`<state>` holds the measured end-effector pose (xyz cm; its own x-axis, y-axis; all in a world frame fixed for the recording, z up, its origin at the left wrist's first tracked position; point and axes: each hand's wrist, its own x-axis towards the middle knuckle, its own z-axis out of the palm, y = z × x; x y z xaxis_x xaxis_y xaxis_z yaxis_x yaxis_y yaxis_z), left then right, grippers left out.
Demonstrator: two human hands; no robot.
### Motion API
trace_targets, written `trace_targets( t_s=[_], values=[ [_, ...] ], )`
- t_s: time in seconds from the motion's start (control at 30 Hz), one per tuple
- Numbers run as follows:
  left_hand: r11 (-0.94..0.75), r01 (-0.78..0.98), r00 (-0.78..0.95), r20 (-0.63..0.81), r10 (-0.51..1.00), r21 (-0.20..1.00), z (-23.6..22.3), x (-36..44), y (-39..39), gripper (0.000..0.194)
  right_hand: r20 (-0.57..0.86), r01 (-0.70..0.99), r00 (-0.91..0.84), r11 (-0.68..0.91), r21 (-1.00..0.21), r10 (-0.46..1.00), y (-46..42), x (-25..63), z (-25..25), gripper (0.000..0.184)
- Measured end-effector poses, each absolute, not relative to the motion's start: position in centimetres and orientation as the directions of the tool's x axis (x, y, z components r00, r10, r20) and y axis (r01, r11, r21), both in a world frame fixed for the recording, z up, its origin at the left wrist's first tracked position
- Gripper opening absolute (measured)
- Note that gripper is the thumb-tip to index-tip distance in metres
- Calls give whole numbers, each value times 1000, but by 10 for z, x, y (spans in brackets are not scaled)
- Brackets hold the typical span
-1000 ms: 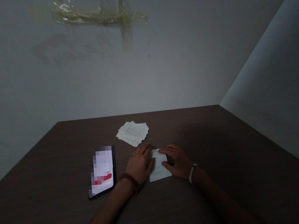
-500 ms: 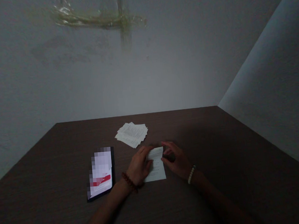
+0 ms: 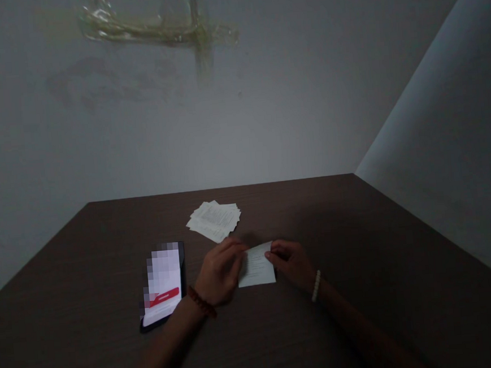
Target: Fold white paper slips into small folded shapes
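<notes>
A small printed sheet of paper (image 3: 257, 269) lies between my two hands, its top edge slightly raised. My left hand (image 3: 220, 270), with a reddish-brown bead bracelet at the wrist, closes thumb and fingers at the sheet's upper left edge. The upper right corner is pinched between thumb and fingers of my right hand (image 3: 293, 262), which wears a pale bead bracelet. My fingers cover both top corners. Just beyond my left hand, a fanned pile of printed paper slips (image 3: 214, 220) rests on the table.
A lit phone (image 3: 164, 284), its screen partly pixelated with a red bar, lies left of my left hand. Everything rests on a dark brown wooden table (image 3: 105, 235). Its far edge meets a grey wall (image 3: 290, 107) bearing clear yellowish tape (image 3: 153, 35).
My right hand has closed on the sheet's upper right corner. My left hand has shifted left, from over the sheet to its upper edge. The sheet's near edge has moved away from me.
</notes>
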<state>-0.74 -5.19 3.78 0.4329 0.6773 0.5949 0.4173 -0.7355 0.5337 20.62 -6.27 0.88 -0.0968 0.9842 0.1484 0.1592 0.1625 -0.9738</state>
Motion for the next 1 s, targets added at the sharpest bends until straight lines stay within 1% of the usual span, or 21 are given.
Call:
trace_targets(
  t_s=[0.07,0.1,0.17,0.2,0.23,0.27,0.3,0.33,0.43,0.5,0.57,0.8,0.93,1.0],
  values=[
    [-784,423,507,599,620,454,43,-12,-55,20,123,119,-96,134,-984,988,-63,206,10,20],
    [-836,470,581,613,536,285,45,-14,-57,21,111,97,-99,121,-988,989,-63,206,11,21],
    [-877,480,700,593,398,22,47,-16,-60,28,92,54,-98,98,-994,991,-62,206,11,22],
    [-879,469,747,570,342,-87,48,-16,-62,35,85,35,-94,88,-995,992,-62,206,11,22],
    [-879,451,780,547,304,-156,48,-15,-63,43,79,17,-90,80,-997,993,-63,207,11,22],
    [-877,434,805,525,276,-205,48,-13,-65,49,73,-1,-86,74,-997,994,-63,207,11,22],
    [-874,420,824,507,254,-245,48,-12,-66,51,69,-18,-82,68,-998,994,-63,208,11,23],
    [-870,408,837,493,236,-277,47,-10,-68,49,65,-33,-80,62,-998,995,-64,208,12,23],
    [-849,389,860,471,196,-357,46,-6,-71,28,50,-66,-75,45,-997,996,-65,209,13,23],
    [-839,388,860,477,182,-382,45,-6,-72,27,41,-80,-72,35,-996,997,-66,209,15,23],
    [-838,396,852,490,184,-376,44,-8,-72,29,36,-92,-72,29,-995,997,-66,208,16,23],
    [-858,461,772,578,263,-226,42,-15,-68,35,58,-105,-108,46,-993,993,-68,207,19,27],
    [-860,482,737,607,297,-165,44,-14,-65,30,85,-115,-137,70,-991,987,-69,208,20,26],
    [-858,501,711,618,335,-112,45,-12,-66,25,104,-123,-157,85,-989,982,-70,209,20,26]
  ],
)
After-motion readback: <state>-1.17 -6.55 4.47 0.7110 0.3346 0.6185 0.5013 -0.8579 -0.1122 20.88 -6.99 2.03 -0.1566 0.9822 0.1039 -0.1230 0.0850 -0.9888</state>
